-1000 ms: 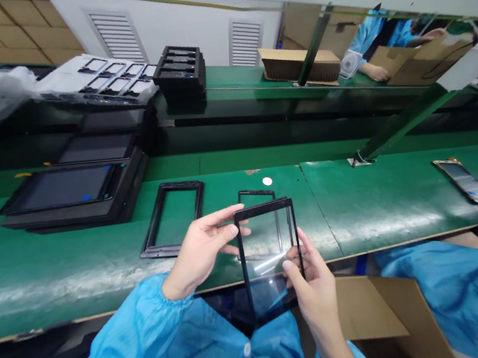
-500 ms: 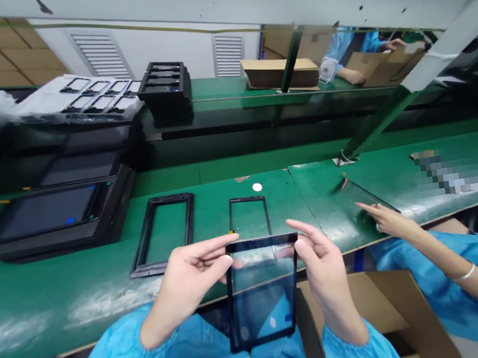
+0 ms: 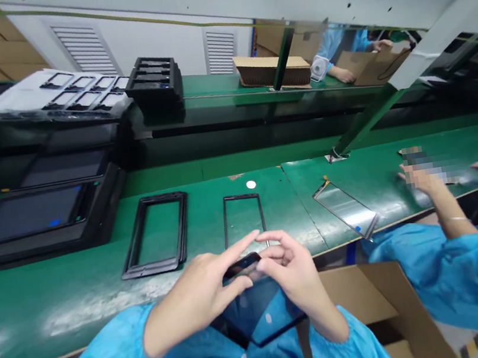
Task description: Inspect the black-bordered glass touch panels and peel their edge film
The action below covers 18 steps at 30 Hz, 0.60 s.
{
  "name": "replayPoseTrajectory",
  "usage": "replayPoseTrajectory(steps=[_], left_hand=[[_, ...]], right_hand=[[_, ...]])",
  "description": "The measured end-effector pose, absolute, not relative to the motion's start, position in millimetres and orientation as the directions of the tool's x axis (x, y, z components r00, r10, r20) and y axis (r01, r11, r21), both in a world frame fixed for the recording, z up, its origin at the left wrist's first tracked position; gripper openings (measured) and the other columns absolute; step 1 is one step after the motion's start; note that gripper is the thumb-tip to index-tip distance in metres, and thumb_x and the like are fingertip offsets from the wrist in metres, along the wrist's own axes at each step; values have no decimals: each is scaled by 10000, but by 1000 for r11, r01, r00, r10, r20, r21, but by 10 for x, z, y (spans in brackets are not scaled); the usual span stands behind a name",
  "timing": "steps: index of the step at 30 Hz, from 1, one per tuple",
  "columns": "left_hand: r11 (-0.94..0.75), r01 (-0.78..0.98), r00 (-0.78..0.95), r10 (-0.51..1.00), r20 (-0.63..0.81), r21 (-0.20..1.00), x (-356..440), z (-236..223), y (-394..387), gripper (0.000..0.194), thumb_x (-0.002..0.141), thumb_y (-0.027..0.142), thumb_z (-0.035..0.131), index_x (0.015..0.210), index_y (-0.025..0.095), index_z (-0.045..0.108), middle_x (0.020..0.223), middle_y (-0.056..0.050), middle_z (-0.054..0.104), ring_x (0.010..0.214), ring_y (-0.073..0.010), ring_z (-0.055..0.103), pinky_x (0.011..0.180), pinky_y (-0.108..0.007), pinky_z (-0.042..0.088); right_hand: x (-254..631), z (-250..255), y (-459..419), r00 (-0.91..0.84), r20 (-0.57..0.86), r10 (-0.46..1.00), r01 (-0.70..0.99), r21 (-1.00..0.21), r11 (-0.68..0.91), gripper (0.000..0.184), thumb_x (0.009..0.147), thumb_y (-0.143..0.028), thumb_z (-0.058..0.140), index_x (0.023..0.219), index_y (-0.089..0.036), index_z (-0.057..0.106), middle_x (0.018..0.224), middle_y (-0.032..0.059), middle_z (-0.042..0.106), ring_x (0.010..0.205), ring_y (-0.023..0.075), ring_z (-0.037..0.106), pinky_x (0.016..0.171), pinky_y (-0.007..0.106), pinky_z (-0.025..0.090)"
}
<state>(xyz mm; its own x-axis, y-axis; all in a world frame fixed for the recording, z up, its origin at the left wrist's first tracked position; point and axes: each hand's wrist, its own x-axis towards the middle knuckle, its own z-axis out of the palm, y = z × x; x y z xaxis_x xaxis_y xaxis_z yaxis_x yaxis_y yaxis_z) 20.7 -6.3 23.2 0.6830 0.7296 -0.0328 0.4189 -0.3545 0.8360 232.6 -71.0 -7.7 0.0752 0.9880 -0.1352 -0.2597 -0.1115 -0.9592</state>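
My left hand (image 3: 197, 293) and my right hand (image 3: 293, 272) both grip a black-bordered, see-through glass touch panel (image 3: 262, 304) at its upper edge. Thumbs and index fingers meet close together there and cover part of the border. The panel hangs tilted over my lap, in front of the bench edge. Just beyond my fingers, a thin black frame (image 3: 242, 197) lies flat on the green bench. Left of it rests a small stack of thicker black frames (image 3: 137, 236).
Dark screens (image 3: 32, 213) are stacked at left. A black slotted tray (image 3: 156, 86) stands on the shelf. Another glass panel (image 3: 345, 205) lies to the right, near a co-worker's hand (image 3: 423, 178) at a blurred item. An open cardboard box (image 3: 363, 289) stands below the bench edge.
My hands have come together at the panel's upper edge, and the panel has tilted and turned. The co-worker's hand has moved right, off the other glass panel.
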Motion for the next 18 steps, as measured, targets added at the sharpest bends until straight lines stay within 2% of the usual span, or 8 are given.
replayPoseTrajectory(steps=[1, 3, 6, 9, 12, 15, 18], left_hand=[[-259, 406, 684, 723, -103, 876, 196, 240, -58, 617, 993, 302, 667, 1599, 341, 559, 1061, -25, 867, 824, -240, 833, 783, -320, 660], [-39, 338, 606, 773, -186, 941, 155, 244, -59, 521, 1018, 347, 642, 1534, 281, 601, 1011, -43, 863, 729, -209, 810, 684, -276, 637], [179, 165, 377, 897, -230, 970, 104, 233, -100, 489, 969, 414, 720, 1402, 210, 617, 1037, -102, 856, 720, -211, 798, 575, -248, 592], [240, 66, 241, 938, -249, 968, 112, 191, -164, 551, 917, 438, 790, 1369, 194, 592, 990, -110, 856, 673, -208, 783, 543, -251, 579], [256, 34, 202, 945, -258, 966, 133, 112, -206, 599, 891, 463, 824, 1366, 201, 569, 973, -102, 855, 660, -216, 785, 526, -262, 588], [266, 16, 210, 942, -263, 964, 137, 46, -226, 642, 863, 495, 851, 1353, 206, 553, 958, -103, 855, 642, -230, 784, 500, -277, 599], [281, 4, 175, 945, -278, 960, 146, 52, -255, 649, 850, 486, 864, 1346, 209, 551, 950, -90, 854, 637, -216, 776, 503, -266, 600]], right_hand=[[2391, -97, -723, 43, -166, 985, -268, -952, -149, 455, 836, -518, 898, 1172, -239, 773, 874, 53, 871, 787, 258, 856, 765, 337, 684], [2572, -166, -773, 40, -217, 975, -217, -955, -204, 446, 902, -613, 807, 1096, -211, 818, 942, 104, 874, 874, 274, 856, 824, 352, 673], [2812, -323, -876, 146, -277, 950, -186, -951, -248, 511, 919, -685, 747, 894, -183, 845, 848, 139, 860, 769, 297, 844, 754, 379, 676], [2844, -433, -938, 289, -306, 907, -259, -937, -234, 534, 870, -716, 775, 796, -189, 821, 732, 127, 835, 623, 300, 803, 644, 396, 667], [2736, -419, -940, 426, -256, 868, -232, -958, -169, 529, 865, -715, 778, 727, -205, 798, 646, 91, 805, 577, 273, 779, 618, 363, 650], [2653, -351, -934, 473, -179, 863, -151, -981, -120, 530, 907, -688, 752, 663, -217, 766, 608, 61, 786, 543, 239, 758, 595, 322, 626], [2639, -310, -955, 477, -152, 865, -143, -985, -94, 511, 928, -670, 740, 679, -224, 749, 612, 41, 788, 521, 230, 749, 560, 311, 614]])
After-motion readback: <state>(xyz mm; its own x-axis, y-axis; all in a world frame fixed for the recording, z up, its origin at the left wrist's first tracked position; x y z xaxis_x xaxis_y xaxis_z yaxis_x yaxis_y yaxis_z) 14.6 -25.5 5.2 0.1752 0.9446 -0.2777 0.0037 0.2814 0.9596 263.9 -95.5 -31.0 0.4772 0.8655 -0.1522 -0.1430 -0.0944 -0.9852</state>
